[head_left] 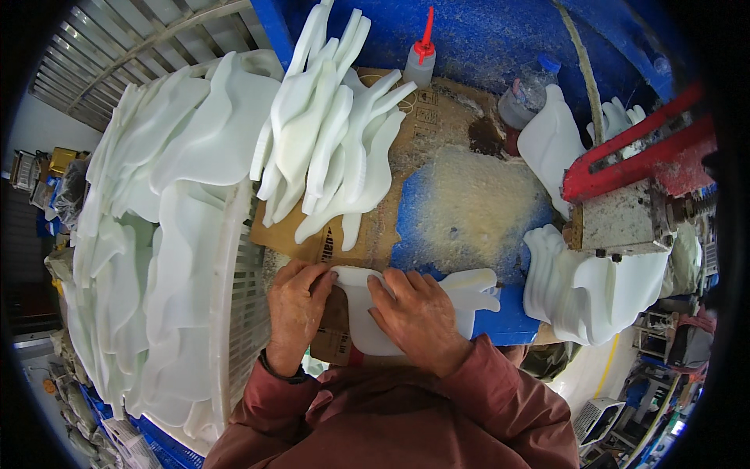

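A flat white curved foam-like piece point(361, 322) lies on the bench edge right in front of me. My left hand point(295, 303) has its thumb and fingertips pinched at the piece's upper left corner. Across the top of the same piece rests my right hand point(420, 319), its fingers bent and pressing on it; their undersides are hidden. Just right of that hand, more white shaped ends point(473, 291) stick out, and I cannot tell whether they belong to one piece or several. Further up the bench, a loose heap of similar white pieces point(332, 137) lies on cardboard point(422, 117).
A large slatted white crate point(228, 293) full of white pieces stands left. At right, a red-handled metal tool or machine part point(625, 211) overhangs stacked white pieces point(582, 289). A red-tipped squeeze bottle point(420, 64) and a clear bottle point(522, 102) stand behind. Pale dust covers a blue surface point(476, 211).
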Motion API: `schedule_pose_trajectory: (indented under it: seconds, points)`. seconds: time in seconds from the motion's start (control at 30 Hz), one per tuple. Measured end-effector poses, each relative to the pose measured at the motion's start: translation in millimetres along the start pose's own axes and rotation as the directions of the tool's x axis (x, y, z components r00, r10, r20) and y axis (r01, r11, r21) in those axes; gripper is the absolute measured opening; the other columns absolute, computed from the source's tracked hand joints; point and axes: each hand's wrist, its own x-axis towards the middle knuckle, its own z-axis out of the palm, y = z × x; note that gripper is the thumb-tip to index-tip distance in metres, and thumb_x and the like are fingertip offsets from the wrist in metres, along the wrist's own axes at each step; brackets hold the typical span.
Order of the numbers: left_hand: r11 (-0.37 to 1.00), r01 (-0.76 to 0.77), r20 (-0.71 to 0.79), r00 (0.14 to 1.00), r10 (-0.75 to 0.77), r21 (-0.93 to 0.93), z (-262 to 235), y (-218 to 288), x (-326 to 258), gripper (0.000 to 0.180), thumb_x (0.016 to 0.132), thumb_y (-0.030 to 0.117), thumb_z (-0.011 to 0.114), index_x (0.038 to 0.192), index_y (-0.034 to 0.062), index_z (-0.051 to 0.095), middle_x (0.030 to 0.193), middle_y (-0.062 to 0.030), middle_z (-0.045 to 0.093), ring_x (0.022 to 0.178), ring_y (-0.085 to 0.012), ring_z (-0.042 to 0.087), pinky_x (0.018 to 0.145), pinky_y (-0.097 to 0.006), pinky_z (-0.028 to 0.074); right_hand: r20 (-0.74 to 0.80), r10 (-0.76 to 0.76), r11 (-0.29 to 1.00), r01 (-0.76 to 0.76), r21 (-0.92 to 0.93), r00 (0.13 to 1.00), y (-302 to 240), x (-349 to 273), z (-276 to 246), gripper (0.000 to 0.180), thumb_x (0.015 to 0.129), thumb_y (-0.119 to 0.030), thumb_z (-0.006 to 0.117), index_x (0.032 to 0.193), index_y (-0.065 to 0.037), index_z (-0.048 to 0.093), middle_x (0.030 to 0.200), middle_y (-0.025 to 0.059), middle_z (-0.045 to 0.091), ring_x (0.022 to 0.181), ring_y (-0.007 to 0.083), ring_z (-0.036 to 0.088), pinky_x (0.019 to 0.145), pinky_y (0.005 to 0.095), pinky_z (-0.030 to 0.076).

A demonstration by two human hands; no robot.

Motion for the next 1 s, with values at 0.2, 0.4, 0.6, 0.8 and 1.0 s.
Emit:
schedule_pose_trajectory:
  seconds: [0.2, 0.4, 0.6, 0.8, 1.0]
  points:
    - [0.999, -0.042, -0.003, 0.999, 0.042, 0.027, 4, -2, 1, 0.009, 0.085, 0.009, 0.077, 0.089, 0.0022, 0.074, 0.083, -0.0142, 0.067, 0.077, -0.0353, 0.065, 0.07, -0.045, 0.052, 0.041, 0.011, 0.999, -0.009, -0.034, 0.999, -1, 4, 1, 0.041, 0.086, -0.023, 0.076, 0.12, -0.001, 0.068, 0.105, 0.0078, 0.055, 0.095, 0.0242, 0.06, 0.082, 0.0389, 0.05]
    - [0.997, -0.06, 0.001, 0.998, 0.06, 0.055, 6, -5, 0, 0.008, 0.084, 0.008, 0.078, 0.089, 0.0031, 0.074, 0.084, -0.0137, 0.066, 0.079, -0.0359, 0.065, 0.071, -0.046, 0.051, 0.084, 0.028, 0.996, -0.021, -0.084, 0.996, -5, 9, 0, 0.033, 0.085, -0.019, 0.074, 0.112, -0.001, 0.07, 0.102, 0.0073, 0.055, 0.093, 0.0242, 0.06, 0.08, 0.0383, 0.049]
    - [0.979, -0.113, -0.085, 0.988, 0.129, 0.17, 5, 3, -1, 0.017, 0.085, 0.007, 0.077, 0.102, 0.007, 0.073, 0.09, -0.0114, 0.067, 0.083, -0.0351, 0.066, 0.073, -0.045, 0.052, 0.063, -0.003, 0.991, 0.011, -0.134, 0.998, -5, 10, 0, 0.024, 0.085, -0.016, 0.071, 0.105, -0.003, 0.072, 0.098, 0.0078, 0.057, 0.089, 0.0241, 0.06, 0.078, 0.0377, 0.048]
    - [0.967, -0.239, 0.103, 0.968, 0.229, 0.093, 11, 19, -1, 0.018, 0.088, 0.008, 0.073, 0.105, 0.0085, 0.068, 0.094, -0.0122, 0.068, 0.084, -0.0356, 0.068, 0.071, -0.045, 0.055, 0.075, -0.021, 0.987, 0.033, -0.159, 0.997, -4, 12, 0, 0.024, 0.084, -0.017, 0.072, 0.104, -0.004, 0.072, 0.097, 0.0079, 0.057, 0.09, 0.024, 0.06, 0.078, 0.0371, 0.048]
    - [0.988, -0.138, 0.17, 0.977, 0.125, 0.068, 23, 20, 4, 0.018, 0.086, 0.008, 0.075, 0.103, 0.0065, 0.068, 0.093, -0.0147, 0.07, 0.081, -0.0362, 0.069, 0.07, -0.044, 0.055, -0.043, 0.06, 0.996, -0.063, -0.059, 0.997, 1, -8, -23, 0.034, 0.083, -0.025, 0.078, 0.112, -0.008, 0.072, 0.096, 0.0082, 0.058, 0.089, 0.0257, 0.062, 0.077, 0.0376, 0.049]
